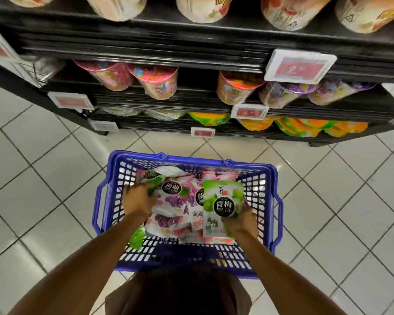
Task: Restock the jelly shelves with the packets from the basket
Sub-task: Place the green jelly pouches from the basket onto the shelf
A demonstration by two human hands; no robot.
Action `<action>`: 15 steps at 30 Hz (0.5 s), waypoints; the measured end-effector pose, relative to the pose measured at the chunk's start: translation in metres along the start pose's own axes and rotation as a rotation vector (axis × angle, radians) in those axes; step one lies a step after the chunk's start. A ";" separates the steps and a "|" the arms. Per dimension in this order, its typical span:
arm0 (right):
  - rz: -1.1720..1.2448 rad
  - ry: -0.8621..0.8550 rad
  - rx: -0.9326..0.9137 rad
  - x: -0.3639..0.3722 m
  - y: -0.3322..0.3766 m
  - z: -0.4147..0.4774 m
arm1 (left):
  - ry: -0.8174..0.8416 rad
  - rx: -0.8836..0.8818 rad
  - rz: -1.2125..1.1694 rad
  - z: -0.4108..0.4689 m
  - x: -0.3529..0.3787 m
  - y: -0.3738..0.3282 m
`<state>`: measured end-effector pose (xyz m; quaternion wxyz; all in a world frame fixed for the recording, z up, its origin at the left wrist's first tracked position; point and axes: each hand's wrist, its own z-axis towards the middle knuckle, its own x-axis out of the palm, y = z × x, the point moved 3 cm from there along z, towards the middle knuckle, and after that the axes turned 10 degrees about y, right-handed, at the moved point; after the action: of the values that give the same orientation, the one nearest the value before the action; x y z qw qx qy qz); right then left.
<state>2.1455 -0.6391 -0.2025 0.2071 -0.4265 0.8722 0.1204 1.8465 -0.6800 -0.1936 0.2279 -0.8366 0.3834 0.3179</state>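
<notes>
Black shelves point(191, 96) fill my view ahead; below them a blue basket point(272, 201) sits on the tiles, packets point(168, 210) heaped inside. My right hand point(239, 222) pinches a green packet point(222, 205) upright; my left hand point(138, 200) grips another green one point(155, 181) at the pile's edge.

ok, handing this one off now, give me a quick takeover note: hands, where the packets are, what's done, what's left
Left hand: in the blue basket, gripping a packet with a green edge at the left of the pile.
Right hand: holds a green packet upright by its lower edge, above the pile.
Purple grape packets and pink ones lie loose in the basket, which sits on the tiled floor before the shelves.
Done: nothing visibly shelved from these hands yet.
Left: lift both packets to their shelf spots, then empty the rest.
</notes>
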 end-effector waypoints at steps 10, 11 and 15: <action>0.303 0.157 -0.048 0.004 0.009 -0.006 | -0.090 0.313 -0.257 -0.044 0.005 -0.034; 0.309 0.152 -0.055 0.010 0.012 -0.008 | 0.012 0.310 -0.304 -0.048 0.014 -0.037; 0.307 0.023 -0.076 0.028 0.018 -0.007 | 0.249 0.318 -0.090 -0.056 0.046 -0.044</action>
<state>2.1138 -0.6503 -0.2085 0.1599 -0.2972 0.9242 0.1787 1.9247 -0.7112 -0.1809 0.3222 -0.8392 0.4162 0.1369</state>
